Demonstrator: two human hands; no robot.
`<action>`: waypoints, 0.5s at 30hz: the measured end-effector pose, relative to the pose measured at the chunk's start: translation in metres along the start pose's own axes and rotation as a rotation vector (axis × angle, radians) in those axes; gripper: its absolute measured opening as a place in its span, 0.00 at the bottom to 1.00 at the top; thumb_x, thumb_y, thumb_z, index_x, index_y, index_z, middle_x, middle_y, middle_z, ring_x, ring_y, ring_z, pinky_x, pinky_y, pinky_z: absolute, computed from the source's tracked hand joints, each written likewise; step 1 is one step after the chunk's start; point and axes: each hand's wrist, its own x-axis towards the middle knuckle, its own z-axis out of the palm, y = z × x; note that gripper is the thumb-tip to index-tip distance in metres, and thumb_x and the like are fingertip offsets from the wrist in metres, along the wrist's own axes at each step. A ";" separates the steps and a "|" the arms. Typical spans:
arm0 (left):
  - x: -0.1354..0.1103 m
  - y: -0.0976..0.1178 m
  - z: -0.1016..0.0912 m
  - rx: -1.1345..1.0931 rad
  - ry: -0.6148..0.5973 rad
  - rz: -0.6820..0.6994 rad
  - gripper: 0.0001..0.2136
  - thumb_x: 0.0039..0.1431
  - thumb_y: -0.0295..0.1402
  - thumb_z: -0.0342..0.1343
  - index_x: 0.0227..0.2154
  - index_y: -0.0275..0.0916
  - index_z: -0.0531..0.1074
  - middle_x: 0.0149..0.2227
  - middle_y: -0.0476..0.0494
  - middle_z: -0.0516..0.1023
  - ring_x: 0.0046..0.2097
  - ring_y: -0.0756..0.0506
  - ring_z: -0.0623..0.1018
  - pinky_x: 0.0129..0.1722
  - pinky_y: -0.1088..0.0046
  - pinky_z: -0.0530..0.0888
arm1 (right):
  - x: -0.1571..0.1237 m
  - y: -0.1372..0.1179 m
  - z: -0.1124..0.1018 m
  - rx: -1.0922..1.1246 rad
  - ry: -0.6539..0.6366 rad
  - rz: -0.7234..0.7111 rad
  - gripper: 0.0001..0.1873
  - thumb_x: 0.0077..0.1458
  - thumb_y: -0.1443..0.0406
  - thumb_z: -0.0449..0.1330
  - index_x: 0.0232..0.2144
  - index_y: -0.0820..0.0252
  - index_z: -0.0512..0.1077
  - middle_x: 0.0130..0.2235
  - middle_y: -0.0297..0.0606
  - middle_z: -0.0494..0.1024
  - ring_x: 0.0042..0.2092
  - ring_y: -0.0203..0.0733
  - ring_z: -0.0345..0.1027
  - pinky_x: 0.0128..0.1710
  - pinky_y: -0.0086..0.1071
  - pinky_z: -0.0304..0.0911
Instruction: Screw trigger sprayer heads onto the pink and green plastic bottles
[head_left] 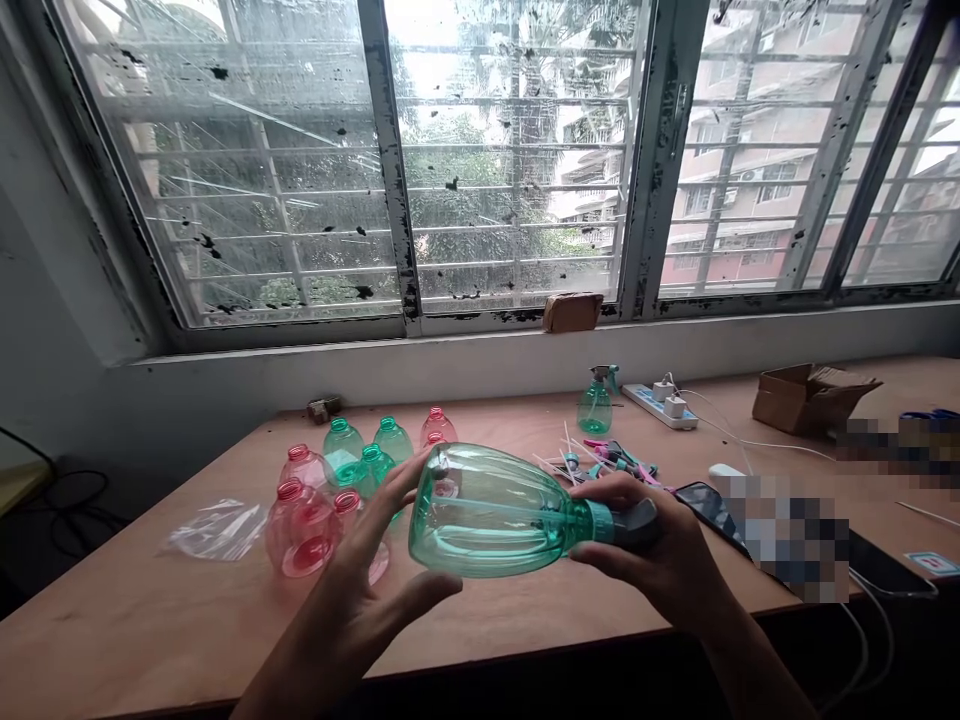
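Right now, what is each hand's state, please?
Left hand: open at the base of the translucent green plastic spray bottle.
Right hand: closed, holding that bottle's neck.

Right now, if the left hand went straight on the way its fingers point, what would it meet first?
Probably the base of the green bottle that the right hand holds; depth is unclear, so the left hand may already touch it.

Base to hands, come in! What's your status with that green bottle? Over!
Right hand gripping near spray head. Left hand spread open, contact unclear. Green bottle held sideways, base toward left hand. Pink bottles beyond left hand.
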 end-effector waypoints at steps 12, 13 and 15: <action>-0.004 0.012 0.006 -0.012 0.033 0.048 0.41 0.62 0.54 0.74 0.74 0.73 0.64 0.78 0.52 0.68 0.79 0.28 0.65 0.77 0.46 0.66 | 0.003 -0.004 0.003 -0.036 0.058 -0.021 0.16 0.55 0.53 0.83 0.43 0.49 0.88 0.34 0.32 0.86 0.34 0.41 0.76 0.33 0.29 0.69; -0.004 0.013 0.006 -0.003 0.019 0.089 0.41 0.64 0.50 0.74 0.75 0.74 0.61 0.79 0.54 0.66 0.79 0.30 0.64 0.77 0.49 0.67 | 0.003 -0.004 0.003 -0.032 0.061 -0.021 0.17 0.54 0.53 0.83 0.42 0.49 0.88 0.35 0.33 0.86 0.34 0.42 0.76 0.33 0.30 0.69; -0.005 0.015 0.006 0.041 -0.017 0.152 0.42 0.67 0.41 0.73 0.77 0.73 0.58 0.81 0.55 0.62 0.80 0.32 0.64 0.77 0.52 0.67 | 0.003 -0.004 0.003 -0.019 0.056 -0.014 0.18 0.53 0.52 0.84 0.43 0.49 0.88 0.36 0.34 0.87 0.35 0.43 0.77 0.34 0.30 0.70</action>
